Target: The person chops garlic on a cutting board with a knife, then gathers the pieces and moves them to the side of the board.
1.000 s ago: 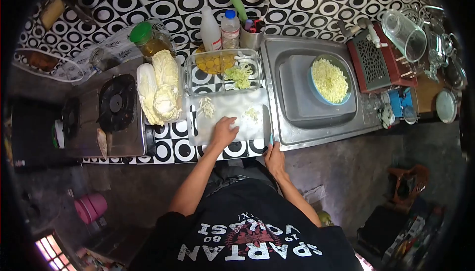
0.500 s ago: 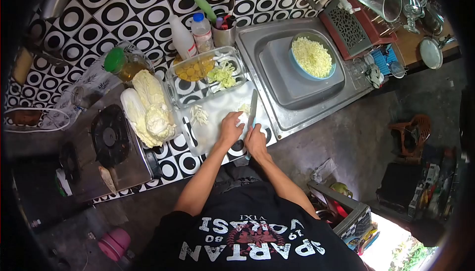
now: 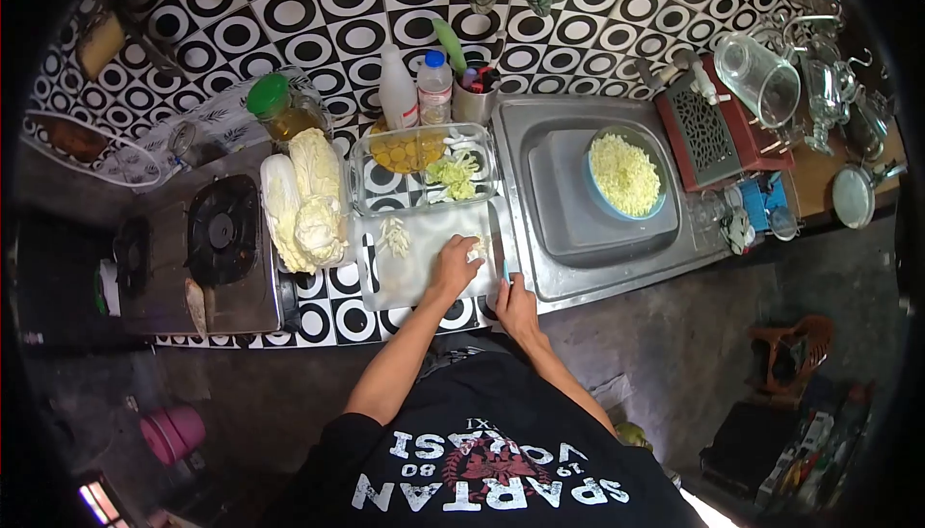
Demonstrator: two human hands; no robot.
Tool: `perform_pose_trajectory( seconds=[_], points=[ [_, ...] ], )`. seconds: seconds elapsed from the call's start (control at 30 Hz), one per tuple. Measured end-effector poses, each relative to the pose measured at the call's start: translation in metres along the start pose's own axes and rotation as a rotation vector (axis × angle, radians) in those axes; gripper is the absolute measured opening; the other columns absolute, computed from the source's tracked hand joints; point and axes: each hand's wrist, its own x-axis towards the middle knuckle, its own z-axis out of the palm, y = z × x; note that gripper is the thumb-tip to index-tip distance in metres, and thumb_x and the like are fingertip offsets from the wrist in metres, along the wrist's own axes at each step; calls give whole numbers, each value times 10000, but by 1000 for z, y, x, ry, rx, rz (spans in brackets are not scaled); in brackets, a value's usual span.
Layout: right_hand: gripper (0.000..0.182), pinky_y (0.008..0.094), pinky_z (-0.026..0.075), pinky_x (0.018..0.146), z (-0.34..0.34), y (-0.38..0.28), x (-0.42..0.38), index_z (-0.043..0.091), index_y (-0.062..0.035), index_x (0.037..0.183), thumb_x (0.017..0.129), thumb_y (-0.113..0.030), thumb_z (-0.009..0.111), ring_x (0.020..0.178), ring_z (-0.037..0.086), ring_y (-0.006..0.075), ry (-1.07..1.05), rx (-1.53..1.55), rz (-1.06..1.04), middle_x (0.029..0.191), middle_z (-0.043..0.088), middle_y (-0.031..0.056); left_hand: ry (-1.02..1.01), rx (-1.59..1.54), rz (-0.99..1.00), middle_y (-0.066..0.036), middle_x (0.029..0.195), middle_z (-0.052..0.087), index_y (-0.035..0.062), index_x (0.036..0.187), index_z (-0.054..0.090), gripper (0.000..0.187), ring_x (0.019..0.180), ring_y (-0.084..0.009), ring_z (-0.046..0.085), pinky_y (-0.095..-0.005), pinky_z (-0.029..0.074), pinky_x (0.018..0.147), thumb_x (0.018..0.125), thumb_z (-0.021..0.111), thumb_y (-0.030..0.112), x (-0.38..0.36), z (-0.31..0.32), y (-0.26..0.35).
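Note:
My right hand (image 3: 517,304) is closed around the handle of a knife (image 3: 500,256), whose blade points away from me at the right side of a translucent cutting board (image 3: 416,276). Just left of the blade, my left hand (image 3: 457,266) has its fingers bent over a small pile of pale cut pieces (image 3: 477,248) on the board. More pale slivers (image 3: 394,238) lie at the board's upper left. Behind the board is a clear glass dish (image 3: 366,191) with leafy green pieces (image 3: 456,175) in its right part.
Cabbage heads (image 3: 314,202) sit left of the board, beside a stove (image 3: 159,239). A bowl of chopped cabbage (image 3: 626,175) stands in the steel sink (image 3: 559,282) at right. Behind the dish are a white bottle (image 3: 396,90), a blue-capped bottle (image 3: 435,94) and a utensil cup (image 3: 474,104).
The head view has shifted, so the counter appears lower. The knife has moved slightly right, away from the left hand's fingers, and its blade stands more straight ahead.

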Motion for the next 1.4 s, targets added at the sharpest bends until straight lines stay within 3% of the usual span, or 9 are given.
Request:
perform_pose_trajectory(
  seconds=[0.1,0.17,0.3,0.43,0.57,0.67,0.87,0.93,1.4],
  points=[
    [237,541,440,584,-2,5,3,469,8,993,927,-215,425,644,567,494,-40,23,-32,635,571,291,31,-66,-46,-121,867,594,53,1032,633,362,677,-247,585,-349,493,662,683,720,89,-4,-2,6],
    [223,531,444,579,-7,6,1,481,7,977,925,-203,429,632,563,491,-74,53,-12,627,570,284,114,31,94,-121,875,579,69,1065,628,355,729,-267,567,-360,480,702,711,659,70,-13,1,5],
    [216,444,459,521,-26,5,2,501,7,924,926,-205,461,536,597,356,-161,239,15,579,588,192,-20,296,296,-98,1006,513,130,1224,542,511,895,-273,483,-389,423,779,717,557,74,-31,-11,25],
    [239,377,461,504,-51,-4,3,504,1,923,932,-236,475,505,608,225,-325,351,170,566,603,109,-75,406,189,-106,1006,493,100,1220,547,510,926,-270,468,-392,416,798,710,568,99,-39,-12,31],
    [230,411,479,583,-58,13,5,503,-4,946,925,-231,476,585,633,309,-209,213,52,589,612,136,80,335,36,-102,996,496,93,1126,621,403,922,-275,470,-377,419,817,724,587,117,-38,-17,22],
    [248,358,462,524,-57,32,9,492,-4,951,940,-250,459,518,614,245,-187,91,-79,571,604,112,134,291,-16,-91,999,506,94,1102,637,377,931,-269,477,-367,421,834,728,615,141,-37,-27,10],
    [251,371,473,555,-66,22,10,496,6,969,932,-241,475,556,628,282,-207,51,-97,584,608,129,482,356,-262,-134,950,579,43,1018,652,319,914,-317,528,-396,434,818,727,674,172,-42,-64,-18],
    [217,454,462,587,-67,17,10,504,6,982,913,-199,492,649,609,419,-282,79,-100,626,602,215,483,450,-283,-130,928,592,35,997,654,307,900,-316,534,-396,432,819,733,683,188,-47,-76,-25],
    [183,458,463,574,-49,-1,-9,519,-14,958,904,-189,513,635,610,409,-252,112,-118,622,602,206,315,312,-355,-107,819,619,69,789,661,95,787,-309,592,-414,473,712,727,647,140,-40,-95,-64]
  ],
)
